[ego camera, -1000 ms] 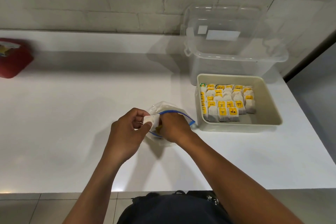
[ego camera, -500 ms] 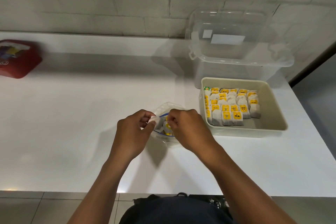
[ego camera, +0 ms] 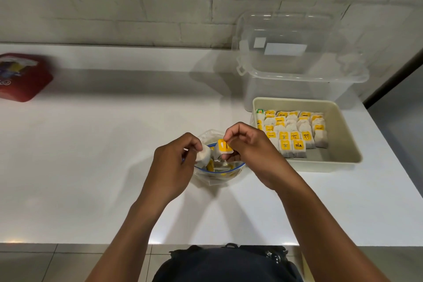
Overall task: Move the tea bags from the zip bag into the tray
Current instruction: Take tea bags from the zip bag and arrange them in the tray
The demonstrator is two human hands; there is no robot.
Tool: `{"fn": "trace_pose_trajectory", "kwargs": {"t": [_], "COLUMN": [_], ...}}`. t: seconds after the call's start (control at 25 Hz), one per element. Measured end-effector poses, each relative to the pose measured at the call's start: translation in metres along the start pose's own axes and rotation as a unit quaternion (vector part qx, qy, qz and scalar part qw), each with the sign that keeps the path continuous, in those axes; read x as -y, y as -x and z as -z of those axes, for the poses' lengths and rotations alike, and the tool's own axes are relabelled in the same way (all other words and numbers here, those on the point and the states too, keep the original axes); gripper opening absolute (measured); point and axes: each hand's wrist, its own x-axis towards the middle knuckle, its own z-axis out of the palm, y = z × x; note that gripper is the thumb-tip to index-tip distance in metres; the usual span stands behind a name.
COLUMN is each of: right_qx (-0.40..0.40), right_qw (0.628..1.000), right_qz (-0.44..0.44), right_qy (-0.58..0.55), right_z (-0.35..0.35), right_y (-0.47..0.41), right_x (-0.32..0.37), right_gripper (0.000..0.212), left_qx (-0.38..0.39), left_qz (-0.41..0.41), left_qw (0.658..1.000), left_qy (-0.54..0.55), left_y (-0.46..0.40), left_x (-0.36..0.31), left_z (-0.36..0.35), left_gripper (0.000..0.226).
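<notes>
Pinching a tea bag by its yellow tag (ego camera: 224, 145) is your right hand (ego camera: 249, 151), thumb and fingertips curled in on it just above the mouth of the zip bag (ego camera: 217, 167). That tea bag hangs right over the opening, so it's lifted but not in the tray. Your left hand (ego camera: 174, 167) has its fingers curled round a white tea bag (ego camera: 204, 155) at the left edge of the zip bag's mouth; I can't tell if it's also gripping the plastic rim there.

The zip bag sits on the white counter (ego camera: 91, 155) between your two hands, clear plastic with a blue zip line, propped open, and you can see a few more yellow-tagged bags down inside it.

The tray (ego camera: 343, 135) is a beige rectangular one just to the right of the zip bag, near your right wrist but not touching the bag as far as I can see. The tea bags in it (ego camera: 295, 130) are lined up in tidy overlapping rows, yellow tags facing up, filling the left and middle part. The right strip and the near edge of the tray floor are bare.

Behind the tray, touching or just about touching its far side, stands a clear plastic storage box (ego camera: 297, 64) with white labels on it, up against the white brick wall. Way over on the far left of the counter is a red packet (ego camera: 23, 78), blurry, well apart from everything else.
</notes>
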Motion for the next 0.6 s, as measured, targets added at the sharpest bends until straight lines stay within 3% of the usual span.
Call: {"fn": "trace_pose_trajectory", "kwargs": {"t": [0.12, 0.36, 0.48, 0.6], "right_qx": [0.002, 0.015, -0.022, -0.072], "right_qw": [0.999, 0.990, 0.976, 0.946], "right_qz": [0.009, 0.063, 0.092, 0.113], "right_qy": [0.046, 0.125, 0.194, 0.294], "right_z": [0.001, 0.031, 0.064, 0.109], "right_y": [0.005, 0.010, 0.010, 0.012], "right_x": [0.002, 0.011, 0.017, 0.026], "right_gripper": [0.029, 0.032, 0.044, 0.038], "left_qx": [-0.001, -0.005, -0.021, -0.026], "left_qz": [-0.011, -0.011, 0.000, -0.001], "left_qw": [1.000, 1.000, 0.999, 0.998], "left_qy": [-0.013, 0.000, 0.046, 0.051], "left_y": [0.001, -0.004, -0.011, -0.020], "left_x": [-0.005, -0.026, -0.045, -0.071], "left_z": [-0.002, -0.003, -0.011, -0.027], "left_gripper": [0.032, 0.019, 0.023, 0.012]}}
